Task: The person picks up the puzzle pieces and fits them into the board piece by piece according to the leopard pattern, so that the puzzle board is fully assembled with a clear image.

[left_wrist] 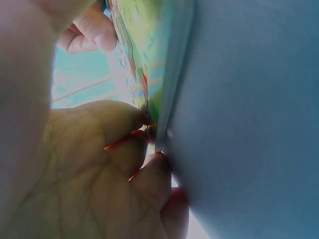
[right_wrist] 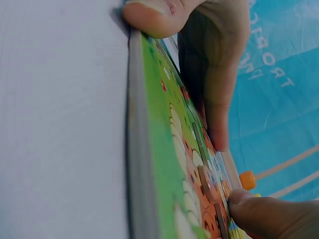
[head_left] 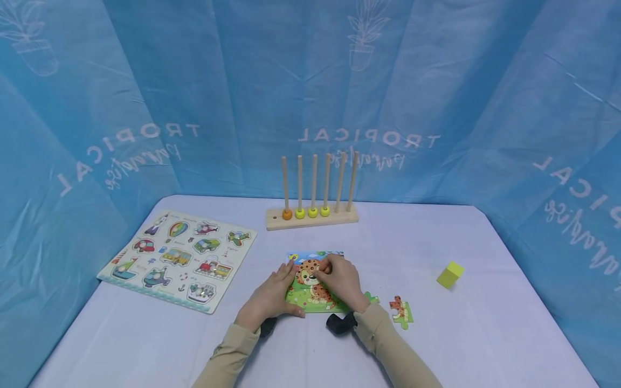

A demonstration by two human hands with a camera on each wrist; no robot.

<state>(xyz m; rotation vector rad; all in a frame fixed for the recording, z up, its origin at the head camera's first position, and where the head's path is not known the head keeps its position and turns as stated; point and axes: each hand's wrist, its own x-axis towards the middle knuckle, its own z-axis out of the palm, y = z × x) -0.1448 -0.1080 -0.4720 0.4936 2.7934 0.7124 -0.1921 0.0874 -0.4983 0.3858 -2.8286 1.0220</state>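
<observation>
A leopard jigsaw puzzle (head_left: 310,299) in a flat board lies between my hands, its green lower border towards me. My left hand (head_left: 273,295) rests along the board's left side, fingers extended to the upper left and thumb spread at the near edge. Over the upper right of the picture, my right hand (head_left: 341,277) bends its fingers and pinches a puzzle piece at the leopard's head, mostly hidden by the fingertips. The right thumb (right_wrist: 246,204) meets the picture surface close to raised piece edges. One loose piece (head_left: 401,312) with leopard spots lies right of the board.
Another green piece (head_left: 372,297) shows partly behind the right wrist. A vehicle peg puzzle (head_left: 186,258) lies at the left. Behind the board stands a wooden bead rack (head_left: 312,218) with upright rods. A yellow-green block (head_left: 450,275) sits at the right. Blue curtain (head_left: 310,97) hangs behind the table.
</observation>
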